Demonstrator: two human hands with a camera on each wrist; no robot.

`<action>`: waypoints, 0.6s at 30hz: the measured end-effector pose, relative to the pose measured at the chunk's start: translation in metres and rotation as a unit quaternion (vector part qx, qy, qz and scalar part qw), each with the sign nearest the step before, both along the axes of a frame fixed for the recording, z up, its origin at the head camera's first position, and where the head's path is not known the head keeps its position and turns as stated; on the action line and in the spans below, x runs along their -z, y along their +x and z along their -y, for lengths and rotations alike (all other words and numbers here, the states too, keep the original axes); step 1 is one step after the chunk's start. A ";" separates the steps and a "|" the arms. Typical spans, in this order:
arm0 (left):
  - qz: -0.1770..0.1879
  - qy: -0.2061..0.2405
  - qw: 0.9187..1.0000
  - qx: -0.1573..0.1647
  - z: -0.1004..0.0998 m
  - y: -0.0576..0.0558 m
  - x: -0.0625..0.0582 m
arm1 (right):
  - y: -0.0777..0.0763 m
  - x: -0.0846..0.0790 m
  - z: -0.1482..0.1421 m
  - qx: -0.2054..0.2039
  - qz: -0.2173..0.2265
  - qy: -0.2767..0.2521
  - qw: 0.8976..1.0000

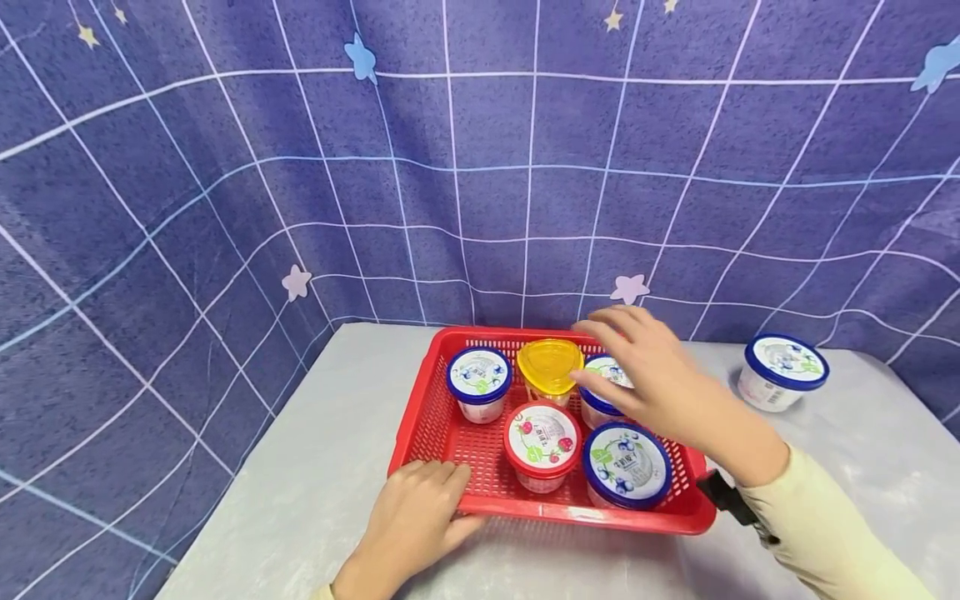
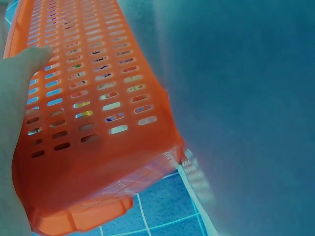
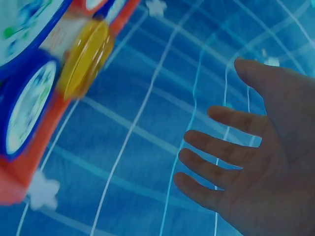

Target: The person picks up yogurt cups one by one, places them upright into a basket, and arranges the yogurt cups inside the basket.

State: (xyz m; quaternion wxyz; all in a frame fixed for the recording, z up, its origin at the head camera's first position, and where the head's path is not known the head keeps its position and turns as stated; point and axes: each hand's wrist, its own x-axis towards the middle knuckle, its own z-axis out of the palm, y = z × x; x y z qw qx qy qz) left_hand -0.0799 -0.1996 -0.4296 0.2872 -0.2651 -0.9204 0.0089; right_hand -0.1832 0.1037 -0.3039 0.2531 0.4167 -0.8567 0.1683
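A red plastic basket (image 1: 495, 506) with slotted walls stands on the table. At its near left corner my left hand (image 1: 417, 512) grips the rim, thumb on the outer wall, as the left wrist view also shows. Over the basket's back right part hovers my right hand (image 1: 660, 375), its fingers spread and holding nothing. Inside the basket are a yellow-lidded cup (image 1: 551, 367), a red-lidded tub (image 1: 542, 440) and blue-lidded tubs at the back left (image 1: 480, 375), back right (image 1: 609, 368) and front right (image 1: 627, 464). My right hand partly hides the back right tub.
Another blue-lidded tub (image 1: 782, 373) stands on the grey table (image 1: 315, 433), right of the basket. A purple curtain (image 1: 487, 200) with a grid pattern and stars hangs behind the table and along its left side.
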 end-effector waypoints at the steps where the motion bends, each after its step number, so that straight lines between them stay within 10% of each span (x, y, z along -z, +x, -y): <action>1: 0.000 -0.002 1.000 -0.001 0.001 0.000 0.000 | 0.001 0.001 -0.008 0.010 0.002 -0.014 1.000; 18: 0.015 -0.008 1.000 -0.015 -0.003 0.001 -0.001 | -0.004 0.022 -0.100 0.122 0.018 -0.118 0.985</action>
